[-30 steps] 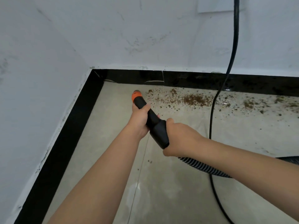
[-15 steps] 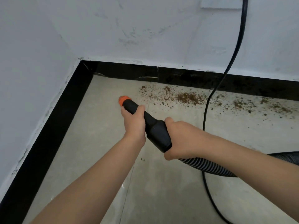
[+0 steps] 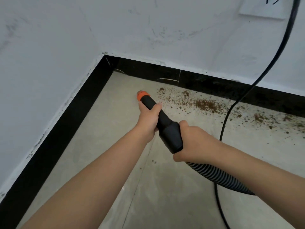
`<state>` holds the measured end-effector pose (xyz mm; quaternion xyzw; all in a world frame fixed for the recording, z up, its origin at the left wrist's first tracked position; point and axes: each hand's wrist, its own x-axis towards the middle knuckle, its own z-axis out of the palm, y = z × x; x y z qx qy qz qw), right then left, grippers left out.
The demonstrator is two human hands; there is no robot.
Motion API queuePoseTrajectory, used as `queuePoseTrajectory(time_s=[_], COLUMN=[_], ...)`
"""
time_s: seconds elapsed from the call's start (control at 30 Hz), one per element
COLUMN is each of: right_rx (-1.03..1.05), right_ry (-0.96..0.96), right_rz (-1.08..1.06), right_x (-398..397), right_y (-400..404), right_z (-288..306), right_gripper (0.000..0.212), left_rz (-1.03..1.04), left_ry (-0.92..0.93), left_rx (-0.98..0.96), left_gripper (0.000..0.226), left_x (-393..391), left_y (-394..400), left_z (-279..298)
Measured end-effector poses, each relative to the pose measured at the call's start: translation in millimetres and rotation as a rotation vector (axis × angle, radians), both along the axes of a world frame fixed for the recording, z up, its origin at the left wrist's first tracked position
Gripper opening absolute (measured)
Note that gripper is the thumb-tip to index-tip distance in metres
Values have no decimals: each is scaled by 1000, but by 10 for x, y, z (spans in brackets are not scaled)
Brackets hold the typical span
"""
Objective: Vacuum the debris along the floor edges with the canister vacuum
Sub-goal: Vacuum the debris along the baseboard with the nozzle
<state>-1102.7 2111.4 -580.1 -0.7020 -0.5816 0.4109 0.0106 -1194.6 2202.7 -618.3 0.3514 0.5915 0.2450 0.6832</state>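
Note:
A black vacuum nozzle (image 3: 166, 128) with an orange tip (image 3: 142, 95) points down at the floor near the room corner. My left hand (image 3: 147, 119) grips the thin front part of the nozzle. My right hand (image 3: 191, 142) grips its thick rear end, where the ribbed grey hose (image 3: 217, 177) leaves toward the lower right. Brown debris (image 3: 206, 104) lies scattered along the back skirting, just right of the tip. The canister itself is out of view.
Black skirting (image 3: 69, 128) runs along the left wall and the back wall, meeting at the corner. A black power cord (image 3: 222, 129) hangs from a white wall socket (image 3: 262, 9) and trails across the tiled floor on the right.
The nozzle tip swung left away from the debris, then came back a little toward it. Both hands kept their grip on the nozzle.

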Motion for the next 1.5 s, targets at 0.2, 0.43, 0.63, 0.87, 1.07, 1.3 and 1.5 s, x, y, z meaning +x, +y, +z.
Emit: queuePoseTrajectory(time_s=[0.2, 0.43, 0.63, 0.87, 1.07, 1.3, 1.5], right_rx=[40, 21, 3, 28, 46, 52, 31], right_ry=[-21, -30, -2, -7, 3, -24, -64], right_rz=[-98, -109, -110, -141, -186, -209, -214], right_x=[82, 256, 310, 318, 370, 456, 560], right_y=[-32, -142, -247, -175, -134, -168, -245], right_z=[43, 117, 135, 21, -20, -49, -18], right_gripper=[50, 49, 49, 49, 48, 49, 49], left_rz=[-120, -149, -157, -142, -182, -211, -209], left_ry=[-19, -34, -28, -11, -22, -32, -53], left_rx=[-17, -28, -30, 41, 54, 47, 35], left_gripper=[62, 61, 64, 64, 62, 65, 68], left_x=[195, 375, 425, 467, 565, 702, 825], left_y=[82, -9, -88, -23, 56, 55, -36], left_z=[62, 70, 28, -69, -84, -132, -148])
